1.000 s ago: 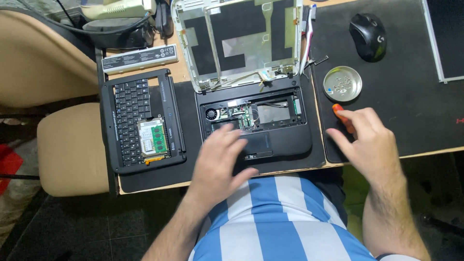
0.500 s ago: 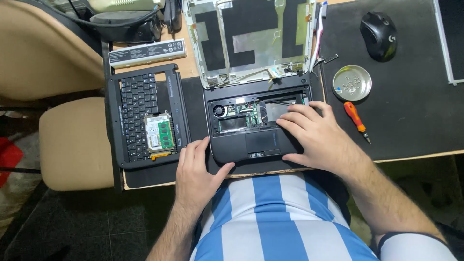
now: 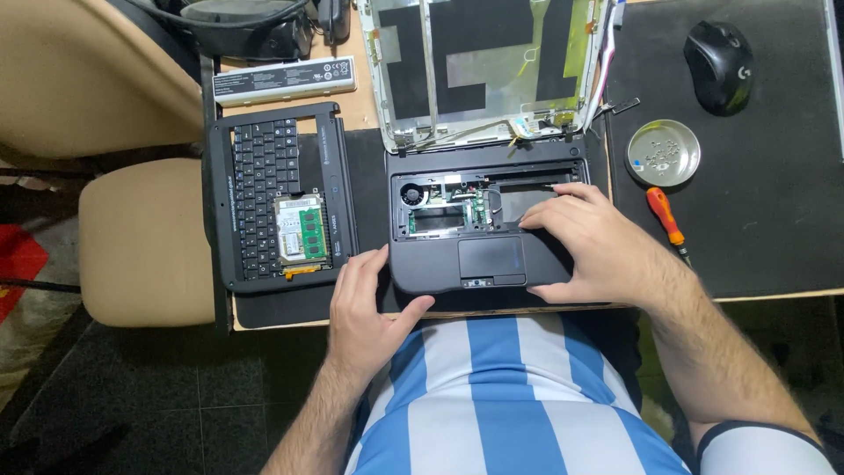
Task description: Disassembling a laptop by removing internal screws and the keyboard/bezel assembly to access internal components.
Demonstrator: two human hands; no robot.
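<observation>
Right hand lies flat, fingers spread and gripping nothing, on the right palm rest of the opened laptop base at the bench's near edge; left hand rests open at the base's near left corner, thumb on its front edge. Risk: fingertips near the bare circuit board could snag a part or cable. Beside the base: detached keyboard, orange screwdriver, screw dish.
</observation>
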